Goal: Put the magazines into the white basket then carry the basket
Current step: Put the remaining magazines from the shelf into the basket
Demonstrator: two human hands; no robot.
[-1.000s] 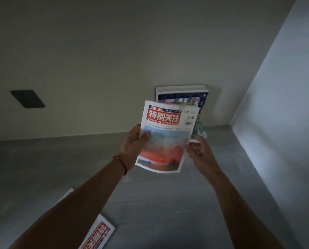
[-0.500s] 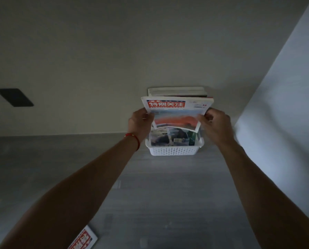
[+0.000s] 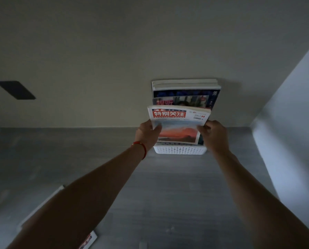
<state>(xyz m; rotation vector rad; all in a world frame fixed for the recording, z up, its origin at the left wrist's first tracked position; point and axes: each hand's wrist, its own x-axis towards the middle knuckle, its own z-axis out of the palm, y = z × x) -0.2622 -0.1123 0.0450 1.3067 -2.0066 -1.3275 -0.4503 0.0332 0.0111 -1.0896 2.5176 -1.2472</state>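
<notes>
A white perforated basket (image 3: 180, 150) stands on the grey surface against the back wall. Several magazines (image 3: 186, 94) stand upright in it, leaning on the wall. In front of them I hold a magazine with a red title band and an orange sunset cover (image 3: 179, 126), its lower edge down inside the basket. My left hand (image 3: 147, 134) grips its left edge, thumb on the cover; a red string circles that wrist. My right hand (image 3: 214, 135) grips its right edge.
Another magazine (image 3: 42, 209) lies flat on the grey surface at lower left, partly hidden by my left forearm. A dark rectangular plate (image 3: 16, 90) is set in the back wall at left. A white side wall (image 3: 292, 123) closes the right.
The magazine went from in front of me toward the basket, then dropped lower into it with the cover tilted up toward me. Both hands stayed on its edges.
</notes>
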